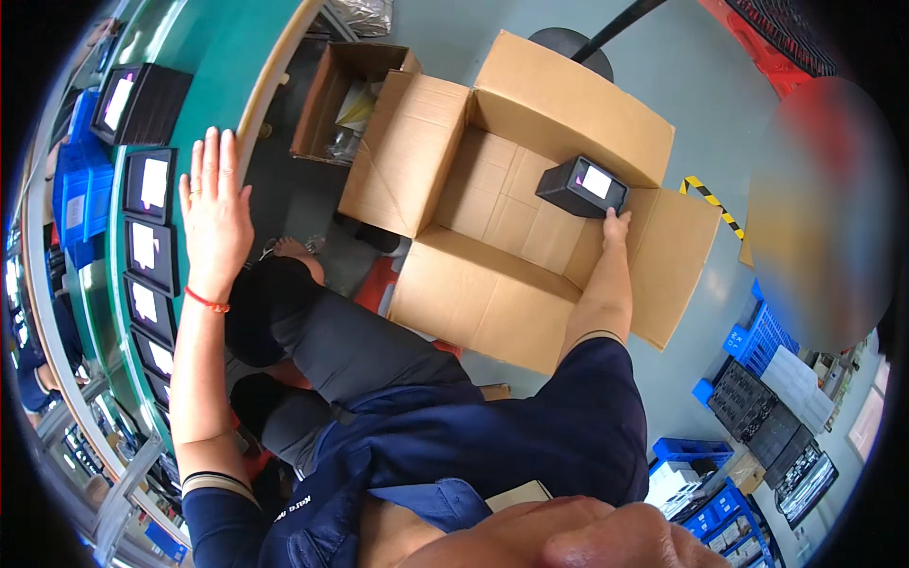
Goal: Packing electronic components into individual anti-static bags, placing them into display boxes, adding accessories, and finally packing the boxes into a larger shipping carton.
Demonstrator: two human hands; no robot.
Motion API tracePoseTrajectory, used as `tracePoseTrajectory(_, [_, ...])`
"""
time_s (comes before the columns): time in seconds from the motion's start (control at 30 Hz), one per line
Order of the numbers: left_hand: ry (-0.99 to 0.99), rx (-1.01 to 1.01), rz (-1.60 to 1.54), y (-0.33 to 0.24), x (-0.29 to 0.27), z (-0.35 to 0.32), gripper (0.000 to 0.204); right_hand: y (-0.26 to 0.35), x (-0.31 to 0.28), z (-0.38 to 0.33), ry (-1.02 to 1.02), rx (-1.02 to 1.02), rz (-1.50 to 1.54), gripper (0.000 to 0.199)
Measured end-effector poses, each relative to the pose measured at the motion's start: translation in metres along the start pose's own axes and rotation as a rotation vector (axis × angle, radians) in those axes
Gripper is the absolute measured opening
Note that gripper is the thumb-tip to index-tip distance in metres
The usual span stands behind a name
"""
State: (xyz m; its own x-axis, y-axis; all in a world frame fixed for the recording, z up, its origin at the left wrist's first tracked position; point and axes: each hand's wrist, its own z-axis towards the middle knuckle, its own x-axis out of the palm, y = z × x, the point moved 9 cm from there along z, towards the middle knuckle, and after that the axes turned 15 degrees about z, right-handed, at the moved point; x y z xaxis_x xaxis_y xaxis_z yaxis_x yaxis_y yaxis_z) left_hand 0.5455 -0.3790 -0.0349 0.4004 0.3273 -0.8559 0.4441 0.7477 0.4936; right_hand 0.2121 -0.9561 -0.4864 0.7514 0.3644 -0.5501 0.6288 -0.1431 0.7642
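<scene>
My right hand (pixel 615 227) reaches into a large open cardboard box (pixel 488 293) and grips one end of a black box (pixel 566 187) with a white label. The black box is inside near the carton's far right corner; whether it touches the bottom I cannot tell. My left hand (pixel 216 213) lies flat, fingers stretched out, at the edge of a green workbench (pixel 213 66). Beside it on the bench stands a row of similar black boxes (pixel 163 270) with white labels. A longer black block (pixel 161 106) sits at the row's far end.
Blue bins (pixel 83 194) stand beyond the row. A smaller open carton (pixel 317 104) with plastic bags is between bench and large carton. Behind the carton rises a black pole (pixel 615 33) on a round base. Blue crates (pixel 696 452) and black trays (pixel 748 398) are at right.
</scene>
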Motion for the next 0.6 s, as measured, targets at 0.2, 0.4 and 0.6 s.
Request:
tracePoseTrajectory(0.2, [0.057,-0.023,0.028,0.007,0.000,-0.006,0.073,0.041,0.044,-0.016,0.075,0.092,-0.005,0.084])
tracePoseTrajectory(0.4, [0.064,-0.017,0.002,0.005,-0.004,-0.004,0.083,0.034,0.094,-0.081,0.078,0.916,0.519,0.090])
tracePoseTrajectory(0.6, [0.049,0.002,-0.051,-0.002,-0.005,0.003,0.088,0.019,0.066,-0.049,-0.125,0.620,0.541,0.066])
